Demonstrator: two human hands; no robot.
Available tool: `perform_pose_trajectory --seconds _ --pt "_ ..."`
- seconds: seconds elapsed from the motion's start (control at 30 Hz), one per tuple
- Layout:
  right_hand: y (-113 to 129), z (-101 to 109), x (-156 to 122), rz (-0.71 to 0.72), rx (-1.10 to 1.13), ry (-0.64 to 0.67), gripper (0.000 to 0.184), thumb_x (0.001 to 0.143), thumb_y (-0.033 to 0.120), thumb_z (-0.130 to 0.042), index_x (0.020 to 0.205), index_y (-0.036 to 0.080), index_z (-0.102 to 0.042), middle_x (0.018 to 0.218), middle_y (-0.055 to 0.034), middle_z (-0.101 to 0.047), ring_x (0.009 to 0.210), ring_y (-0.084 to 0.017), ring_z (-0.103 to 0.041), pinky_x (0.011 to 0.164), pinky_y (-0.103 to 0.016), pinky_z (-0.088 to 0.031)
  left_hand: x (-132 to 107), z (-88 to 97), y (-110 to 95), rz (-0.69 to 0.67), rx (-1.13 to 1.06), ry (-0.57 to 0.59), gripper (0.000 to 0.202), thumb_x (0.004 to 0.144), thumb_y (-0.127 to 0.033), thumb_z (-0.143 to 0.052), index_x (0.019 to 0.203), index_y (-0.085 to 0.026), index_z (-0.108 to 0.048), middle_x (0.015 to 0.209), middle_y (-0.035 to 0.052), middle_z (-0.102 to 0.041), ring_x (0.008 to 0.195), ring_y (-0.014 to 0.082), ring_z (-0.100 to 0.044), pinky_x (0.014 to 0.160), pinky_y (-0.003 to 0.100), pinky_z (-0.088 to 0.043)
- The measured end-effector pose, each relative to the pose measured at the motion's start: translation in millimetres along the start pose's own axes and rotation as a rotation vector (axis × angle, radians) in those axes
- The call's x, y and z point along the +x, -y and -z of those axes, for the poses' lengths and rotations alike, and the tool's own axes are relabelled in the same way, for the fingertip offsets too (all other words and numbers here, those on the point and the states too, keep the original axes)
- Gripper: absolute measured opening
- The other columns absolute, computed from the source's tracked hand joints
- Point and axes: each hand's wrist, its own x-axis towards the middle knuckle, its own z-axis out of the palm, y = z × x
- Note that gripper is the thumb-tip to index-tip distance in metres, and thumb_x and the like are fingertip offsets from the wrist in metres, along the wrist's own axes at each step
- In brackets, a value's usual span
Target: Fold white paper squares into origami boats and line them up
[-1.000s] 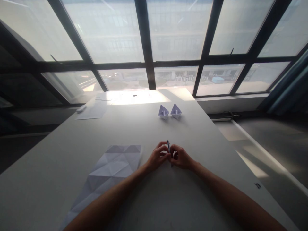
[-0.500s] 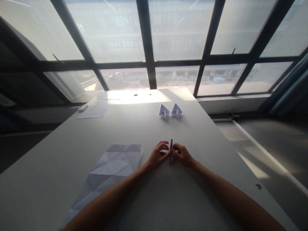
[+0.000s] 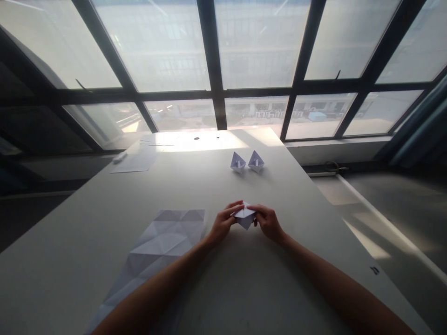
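A small folded white paper piece (image 3: 245, 216) is held just above the white table (image 3: 300, 204), spread into a flat diamond shape. My left hand (image 3: 223, 223) pinches its left side and my right hand (image 3: 268, 221) pinches its right side. Both hands are closed on the paper with fingertips at its edges. Two finished folded paper boats (image 3: 238, 162) (image 3: 256, 161) stand side by side farther back on the table.
A creased sheet of paper (image 3: 153, 251) lies flat at my left forearm. Another sheet (image 3: 134, 162) with a pen-like item (image 3: 118, 157) lies at the far left corner. The table's right edge drops to the floor. Large windows rise behind.
The folded paper was pressed thin and upright between my fingers; now it is pulled open sideways into a flat diamond shape. My hands have moved slightly apart.
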Motion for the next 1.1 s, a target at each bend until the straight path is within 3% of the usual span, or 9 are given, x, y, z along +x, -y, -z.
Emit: perform_pose_trajectory --seconds 0.17,0.27,0.37,0.43,0.53,0.6,0.7,0.9,1.1 --pt "8 4 2 0.024 0.083 0.027 0.031 0.086 0.027 -0.050 0.102 0.017 -0.074 0.083 -0.0042 -0.063 0.063 -0.014 -0.057 0.057 -0.028 -0.048 -1 1.6 3 0.145 -0.229 -0.002 0.045 0.083 -0.040 -0.066 0.120 -0.015 -0.068 0.151 0.0161 -0.038 0.122 0.0349 -0.054 0.092 0.043 -0.051" --pt "7 4 1 0.028 0.042 0.041 0.028 0.088 0.033 -0.056 0.101 0.017 -0.074 0.083 -0.0042 -0.062 0.061 -0.013 -0.056 0.056 -0.027 -0.046 0 0.6 3 0.200 -0.140 -0.042 0.081 0.075 -0.041 -0.078 0.145 -0.021 -0.044 0.137 0.0181 -0.054 0.106 0.0284 -0.064 0.083 0.037 -0.054" --pt "3 1 1 0.012 -0.010 0.010 0.027 0.084 0.033 -0.064 0.104 0.017 -0.071 0.083 -0.0035 -0.063 0.062 -0.013 -0.055 0.055 -0.025 -0.044 1 -1.1 -1 0.249 -0.063 0.025 0.106 0.070 -0.040 -0.083 0.154 -0.021 -0.021 0.103 0.0120 -0.070 0.083 0.0221 -0.068 0.070 0.031 -0.052" --pt "1 -1 1 -0.008 -0.043 -0.021 0.035 0.081 0.033 -0.067 0.113 0.017 -0.067 0.080 -0.0018 -0.062 0.062 -0.013 -0.052 0.055 -0.025 -0.043 1 -3.0 -5 0.249 -0.008 0.062 0.092 0.072 -0.042 -0.081 0.148 -0.014 -0.036 0.090 0.0090 -0.071 0.075 0.0202 -0.067 0.066 0.028 -0.050" --pt "-1 -1 2 -0.045 -0.107 -0.001 0.030 0.080 0.036 -0.069 0.101 0.016 -0.068 0.073 -0.0009 -0.061 0.061 -0.013 -0.050 0.055 -0.025 -0.042 0 -6.6 -10 0.206 0.123 0.067 0.052 0.076 -0.046 -0.075 0.109 -0.007 -0.068 0.083 0.0071 -0.068 0.071 0.0183 -0.062 0.063 0.025 -0.045" --pt "-1 1 2 -0.068 -0.125 0.039 0.023 0.080 0.039 -0.068 0.080 0.016 -0.067 0.068 -0.0006 -0.059 0.061 -0.013 -0.049 0.055 -0.025 -0.040 -2 -8.4 -11 0.187 0.225 0.078 0.042 0.078 -0.049 -0.071 0.085 -0.008 -0.071 0.072 0.0035 -0.064 0.065 0.0158 -0.057 0.057 0.023 -0.040" --pt "0 2 2 -0.073 -0.127 0.116 0.029 0.083 0.042 -0.064 0.068 0.017 -0.060 0.061 0.0021 -0.052 0.058 -0.012 -0.044 0.054 -0.024 -0.035 -3 -8.3 -7 0.157 0.330 0.163 0.044 0.080 -0.052 -0.067 0.071 -0.009 -0.067 0.060 -0.0011 -0.053 0.058 0.0119 -0.047 0.053 0.022 -0.033" --pt "5 1 1 -0.044 -0.198 0.249 0.042 0.089 0.045 -0.052 0.056 0.019 -0.044 0.056 0.0048 -0.037 0.056 -0.011 -0.034 0.052 -0.024 -0.027 0 -3.5 1 0.136 0.422 0.325 0.050 0.086 -0.057 -0.056 0.067 -0.011 -0.063 0.056 -0.0031 -0.042 0.054 0.0094 -0.037 0.049 0.021 -0.026" --pt "3 -2 1 -0.037 -0.190 0.009 0.041 0.090 0.047 -0.052 0.060 0.019 -0.048 0.057 0.0036 -0.038 0.056 -0.012 -0.036 0.051 -0.025 -0.028 1 -6.2 -3 0.177 0.313 0.261 0.038 0.073 -0.045 -0.075 0.084 -0.010 -0.065 0.071 0.0007 -0.057 0.063 0.0132 -0.050 0.055 0.021 -0.038"
